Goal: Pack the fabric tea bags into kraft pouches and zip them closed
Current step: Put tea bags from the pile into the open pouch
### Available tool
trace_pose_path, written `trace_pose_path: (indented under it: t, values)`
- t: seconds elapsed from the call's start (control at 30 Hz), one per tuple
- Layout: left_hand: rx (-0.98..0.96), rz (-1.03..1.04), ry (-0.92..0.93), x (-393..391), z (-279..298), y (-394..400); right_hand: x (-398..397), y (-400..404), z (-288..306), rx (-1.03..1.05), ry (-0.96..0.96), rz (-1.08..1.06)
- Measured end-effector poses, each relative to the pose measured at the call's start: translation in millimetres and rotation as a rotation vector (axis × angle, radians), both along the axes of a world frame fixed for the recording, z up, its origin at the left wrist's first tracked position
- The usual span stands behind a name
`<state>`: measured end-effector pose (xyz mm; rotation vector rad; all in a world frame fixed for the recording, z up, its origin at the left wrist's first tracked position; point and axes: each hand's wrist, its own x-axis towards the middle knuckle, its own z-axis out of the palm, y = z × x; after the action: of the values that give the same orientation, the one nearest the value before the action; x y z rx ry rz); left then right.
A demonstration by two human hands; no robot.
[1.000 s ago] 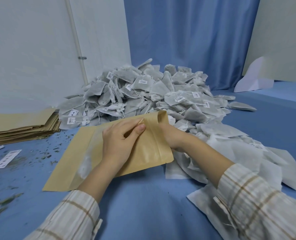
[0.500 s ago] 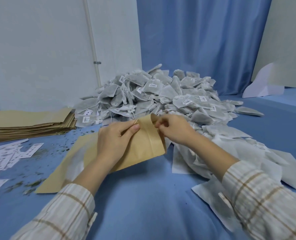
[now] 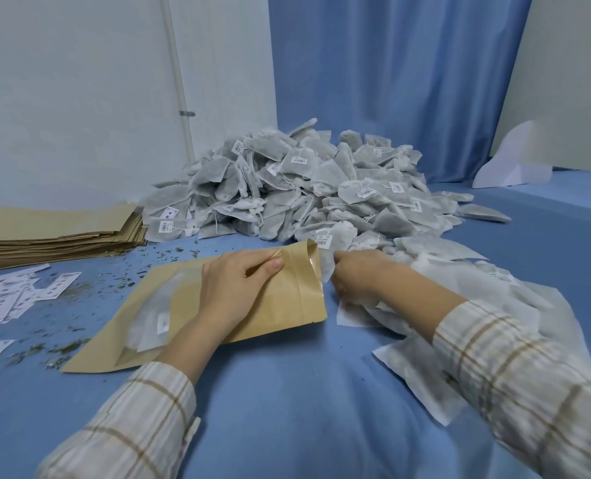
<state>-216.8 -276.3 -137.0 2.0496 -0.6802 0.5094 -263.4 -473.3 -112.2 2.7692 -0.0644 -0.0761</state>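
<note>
Head view: the left hand (image 3: 233, 288) pins the pouch (image 3: 218, 305) flat on the blue counter (image 3: 287, 392), fingers pinching its upper lip so the mouth gapes right. The right hand (image 3: 359, 276) sits just beside that mouth, fingers curled on a white bag (image 3: 351, 314) from the loose spread. Best bet: keep the mouth propped wide and feed the bag in corner first. Tags on the pile (image 3: 304, 188) carry print, too small to read.
</note>
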Motion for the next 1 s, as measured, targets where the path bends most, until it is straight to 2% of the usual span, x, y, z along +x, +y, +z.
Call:
trace_pose_path:
  t: [0.03,0.1,0.2,0.27,0.33,0.4,0.53,0.67,0.73,0.83,0.93,1.0]
  values:
    - [0.001,0.004,0.001,0,0,1,3,-1,0,0.021,-0.029,0.024]
    - [0.001,0.020,-0.007,2,0,2,9,-6,1,0.220,-0.162,0.040]
    - [-0.029,0.079,-0.037,4,-2,5,14,-10,6,0.546,-0.590,0.053]
    - [-0.040,0.125,-0.053,5,-2,7,14,-10,10,0.727,-0.829,-0.076]
    - [-0.039,0.165,-0.081,7,-3,8,13,-9,13,0.929,-0.933,-0.210]
    - [-0.046,0.197,-0.087,9,-3,8,13,-6,13,1.060,-0.912,-0.247]
    - [-0.035,0.219,-0.089,10,-3,8,16,8,15,1.478,-0.755,-0.241]
    - [-0.035,0.225,-0.087,10,-4,13,22,11,29,1.862,-0.826,-0.330]
    - [-0.058,0.243,-0.094,10,-1,16,23,13,29,1.882,-0.786,-0.328]
    - [-0.117,0.229,-0.110,10,5,17,21,30,16,1.877,-0.550,-0.239]
    - [-0.135,0.130,-0.140,1,9,10,25,52,9,1.653,-0.393,-0.186]
    - [-0.124,0.067,-0.164,-6,10,3,32,61,14,1.644,-0.385,-0.238]
